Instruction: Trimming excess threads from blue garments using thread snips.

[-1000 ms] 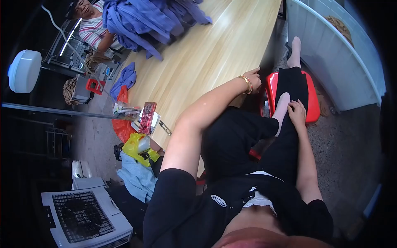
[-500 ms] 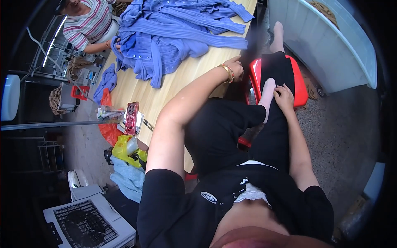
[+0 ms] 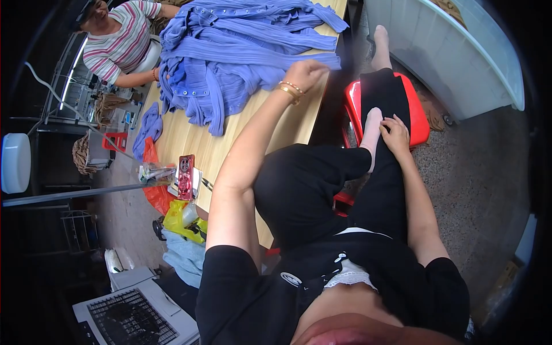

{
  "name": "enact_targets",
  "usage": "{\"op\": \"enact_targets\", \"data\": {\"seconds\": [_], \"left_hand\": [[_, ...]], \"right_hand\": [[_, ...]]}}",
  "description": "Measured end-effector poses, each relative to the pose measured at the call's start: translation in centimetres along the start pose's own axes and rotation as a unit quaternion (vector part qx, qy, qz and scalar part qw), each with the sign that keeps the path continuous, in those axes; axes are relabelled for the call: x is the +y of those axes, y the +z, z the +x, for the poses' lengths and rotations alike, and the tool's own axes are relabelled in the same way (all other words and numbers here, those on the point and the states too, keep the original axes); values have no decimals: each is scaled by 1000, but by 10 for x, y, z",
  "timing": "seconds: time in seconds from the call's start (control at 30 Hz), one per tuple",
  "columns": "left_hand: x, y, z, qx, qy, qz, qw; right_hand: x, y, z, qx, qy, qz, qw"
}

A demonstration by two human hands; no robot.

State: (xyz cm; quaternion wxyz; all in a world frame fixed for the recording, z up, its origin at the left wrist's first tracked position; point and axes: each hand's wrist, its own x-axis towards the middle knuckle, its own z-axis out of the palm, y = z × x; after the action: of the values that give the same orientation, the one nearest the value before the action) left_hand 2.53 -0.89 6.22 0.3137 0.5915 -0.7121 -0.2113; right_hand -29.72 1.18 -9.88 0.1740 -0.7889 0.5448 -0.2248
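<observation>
On the wooden table (image 3: 230,141) lies a spread heap of periwinkle-blue ribbed knit garments (image 3: 213,75), with shiny buttons down one placket. My left hand (image 3: 305,76), with bangles at its wrist, is raised by the table's right edge, just at the end of a blue sleeve. Motion blurs its fingers, so I cannot make out whether it touches the cloth. My right hand (image 3: 395,134) rests on my black-trousered leg beside my foot in a pale sock (image 3: 372,127). Its fingers are spread and hold nothing.
A red plastic stool (image 3: 418,123) supports my outstretched leg. A large pale bin (image 3: 443,63) stands at the far right. Across the table, a co-worker in a striped shirt (image 3: 123,43) reaches to the garments. A red phone (image 3: 185,177) and yellow bag (image 3: 178,221) are at the left.
My left hand has risen and moved up and left from the table edge toward the blue sleeve. My right hand stays on my leg. The view has shifted slightly.
</observation>
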Motion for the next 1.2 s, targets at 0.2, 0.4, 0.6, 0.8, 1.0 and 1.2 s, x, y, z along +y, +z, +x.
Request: {"op": "enact_targets", "data": {"seconds": [0.2,0.4,0.6,0.8,1.0,1.2], "left_hand": [[-22,-26,15,200,-19,-123,972],[-34,-59,36,306,-130,-312,890],[-36,-101,71,312,-198,-355,859],[-70,-131,104,339,-246,-348,838],[-86,-135,126,335,-340,-369,798],[-84,-128,145,406,-351,-352,767]], "right_hand": [[1,1,3,9,-5,11,1000],[-2,-1,4,9,7,21,1000],[-2,-3,4,7,8,24,1000],[-2,-1,5,9,4,32,999],[-2,-4,8,11,5,26,1000],[0,-4,8,7,2,26,1000]]}}
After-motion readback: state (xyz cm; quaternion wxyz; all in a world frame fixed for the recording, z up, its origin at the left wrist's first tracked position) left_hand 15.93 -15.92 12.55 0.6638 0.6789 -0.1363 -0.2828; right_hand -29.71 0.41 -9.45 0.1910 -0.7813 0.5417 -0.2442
